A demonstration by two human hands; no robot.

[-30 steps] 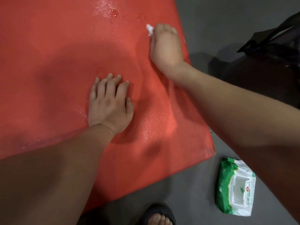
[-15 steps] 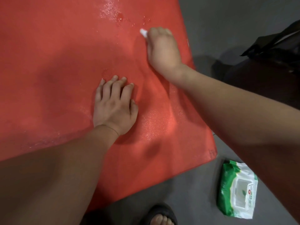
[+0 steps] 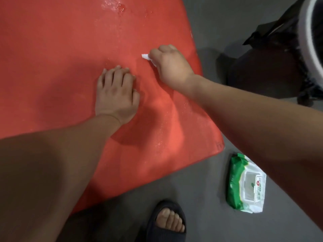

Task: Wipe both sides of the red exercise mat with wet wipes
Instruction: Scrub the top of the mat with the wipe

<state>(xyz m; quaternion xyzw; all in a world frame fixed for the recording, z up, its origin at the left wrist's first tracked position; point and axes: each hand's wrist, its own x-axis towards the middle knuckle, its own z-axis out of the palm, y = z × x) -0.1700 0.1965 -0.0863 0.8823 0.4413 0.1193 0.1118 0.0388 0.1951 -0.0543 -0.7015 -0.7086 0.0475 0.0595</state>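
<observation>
Two hands rest on the red mat point(image 3: 61, 67), which lies on the floor: the left hand point(image 3: 116, 95) presses flat, fingers together, while the right hand point(image 3: 172, 67) grips a wet wipe point(image 3: 146, 57) against it. The wipes pack point(image 3: 245, 184) lies near right.

red mat point(image 3: 52, 75): flat, wet-streaked | wipe point(image 3: 146, 57): white, bunched, on mat | wipes pack point(image 3: 244, 185): floor, near corner

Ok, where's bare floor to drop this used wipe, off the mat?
Bare grey floor lies between the mat's near edge, the sandal and the wipes pack. Another patch sits past the mat's right edge, short of the black bag. Around that bag it is crowded.
</observation>
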